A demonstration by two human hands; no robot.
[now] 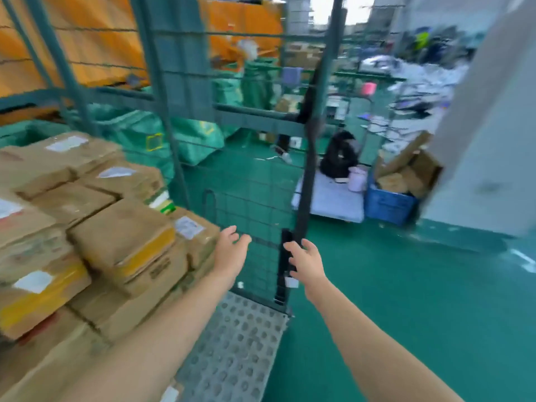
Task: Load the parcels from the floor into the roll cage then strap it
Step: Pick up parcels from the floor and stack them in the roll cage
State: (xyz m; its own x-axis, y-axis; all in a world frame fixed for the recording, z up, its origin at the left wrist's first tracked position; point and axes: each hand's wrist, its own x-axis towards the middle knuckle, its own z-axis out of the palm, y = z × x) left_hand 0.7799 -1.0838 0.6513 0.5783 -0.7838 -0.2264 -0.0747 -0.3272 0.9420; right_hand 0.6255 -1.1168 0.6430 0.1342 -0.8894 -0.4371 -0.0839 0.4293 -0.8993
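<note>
Blue crate (388,203) (cardboard inside) beside grey platform (327,200).

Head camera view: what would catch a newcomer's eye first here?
The brown cardboard parcels stacked in the roll cage fill the left. At centre, both bare arms reach forward: the left hand open near the green mesh, the right hand at a black strap hanging down the cage's corner post. Green floor spreads right.

Floor (406,285): green, painted, glossy, with white markings at the right edge.
Pillar (478,140): white, right side.
Sheeting (95,47): orange, upper left.
Sacks (197,140): green, woven, heaped on the floor.
Crate (388,203): blue, holding cardboard (406,172).
Daylight opening (356,10): bright, at the far top.
</note>
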